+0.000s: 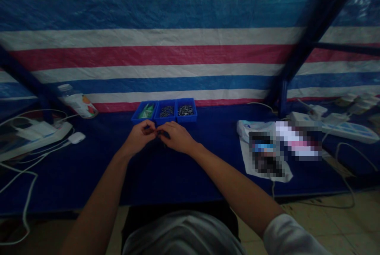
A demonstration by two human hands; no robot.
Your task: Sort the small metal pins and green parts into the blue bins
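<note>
My left hand (141, 136) and my right hand (175, 135) meet over the blue table, fingertips pinched together and almost touching. Whatever sits between the fingers is too small and dark to name. Just beyond them three small blue bins stand side by side. The left bin (135, 117) has green and whitish pieces in it. Small dark metal parts lie in the middle bin (165, 120), and shiny metal parts that look like screws fill the right bin (187, 119).
A plastic bottle (77, 102) stands at the back left, near a white power strip (41, 138) with tangled cables. On the right are a plastic packet (252, 126), blurred-out items and another power strip (350, 130). Blue frame posts (283, 97) and a striped sheet (178, 55) close the back.
</note>
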